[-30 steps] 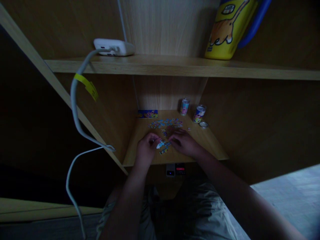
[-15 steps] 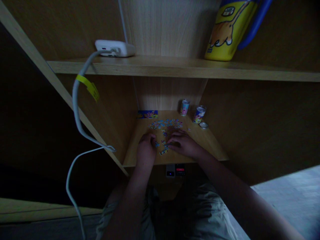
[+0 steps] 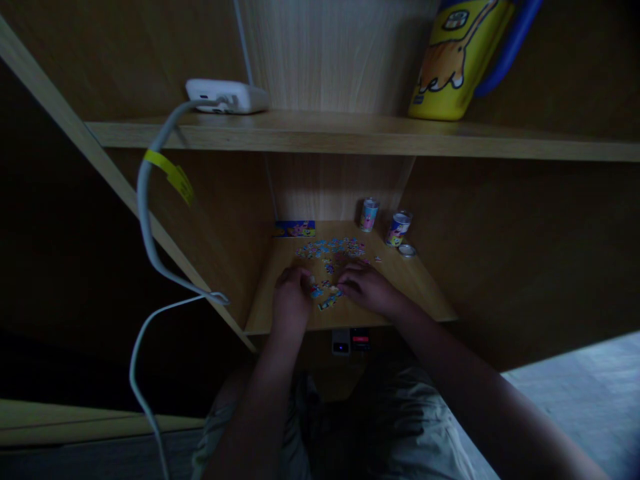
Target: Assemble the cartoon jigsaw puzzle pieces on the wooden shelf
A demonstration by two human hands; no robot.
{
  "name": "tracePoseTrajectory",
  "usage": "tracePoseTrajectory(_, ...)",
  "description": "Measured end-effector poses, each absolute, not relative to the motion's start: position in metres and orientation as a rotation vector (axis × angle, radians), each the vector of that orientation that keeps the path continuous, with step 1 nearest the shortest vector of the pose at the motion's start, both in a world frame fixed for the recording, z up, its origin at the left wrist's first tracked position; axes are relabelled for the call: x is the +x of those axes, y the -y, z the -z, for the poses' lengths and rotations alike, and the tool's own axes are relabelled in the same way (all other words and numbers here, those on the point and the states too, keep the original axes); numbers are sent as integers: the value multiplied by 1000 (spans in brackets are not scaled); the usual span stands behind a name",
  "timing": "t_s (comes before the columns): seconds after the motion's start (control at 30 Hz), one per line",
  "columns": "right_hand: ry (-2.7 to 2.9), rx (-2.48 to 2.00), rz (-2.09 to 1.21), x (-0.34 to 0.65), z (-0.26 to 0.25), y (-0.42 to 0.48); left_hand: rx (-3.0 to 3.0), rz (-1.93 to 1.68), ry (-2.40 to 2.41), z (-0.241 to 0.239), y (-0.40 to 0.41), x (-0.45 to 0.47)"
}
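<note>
My left hand (image 3: 292, 293) is closed at the left of a small group of jigsaw puzzle pieces (image 3: 330, 301) on the wooden shelf board. Its thumb and index finger pinch at the edge of a blue and whitish puzzle piece (image 3: 316, 291). Across from it, my right hand (image 3: 366, 287) has its fingertips brought together over the right side of the group, on a small piece there. A few single pieces (image 3: 328, 266) lie between the hands and a loose spread of many pieces (image 3: 333, 248) behind them. Fine detail at the fingertips is dim and partly hidden.
At the back left lies a colourful picture card (image 3: 295, 229). Two printed cans (image 3: 369, 215) (image 3: 399, 229) stand at the back right, with a round lid (image 3: 407, 251) beside one. Overhead, a shelf (image 3: 320, 133) holds a white charger (image 3: 227, 97) with a hanging cable and a yellow mug (image 3: 447, 67).
My right hand's fingers have closed together and shifted slightly. The blue piece beside my left fingertips has moved a little to the right and nearer to me.
</note>
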State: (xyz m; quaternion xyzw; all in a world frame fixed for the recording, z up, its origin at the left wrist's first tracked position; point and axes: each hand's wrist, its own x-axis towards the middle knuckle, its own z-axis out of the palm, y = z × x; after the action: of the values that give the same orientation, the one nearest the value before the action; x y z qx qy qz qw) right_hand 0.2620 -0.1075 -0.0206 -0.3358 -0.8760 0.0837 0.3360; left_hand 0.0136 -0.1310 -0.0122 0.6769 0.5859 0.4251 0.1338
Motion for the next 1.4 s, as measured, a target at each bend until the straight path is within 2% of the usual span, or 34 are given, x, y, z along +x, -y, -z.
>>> tracePoseTrajectory(0.3,2144,-1091,-54,263,22,109,2269,-1080,-1566,8,136,18)
tracePoseTrajectory(0.5,2227,-993,-47,261,20,109,2402,-899,-1599,0,143,25)
tracePoseTrajectory(0.8,2364,-801,-138,262,16,112,2459,-873,-1655,1,146,28)
tracePoseTrajectory(1.1,2184,-1190,42,262,21,106,2463,-920,-1573,0,148,29)
tracePoseTrajectory(1.2,2095,-1298,89,264,22,106,2321,-963,-1726,-1,147,24)
tracePoseTrajectory(1.4,2272,-926,-20,262,18,114,2098,-885,-2048,-3,144,19)
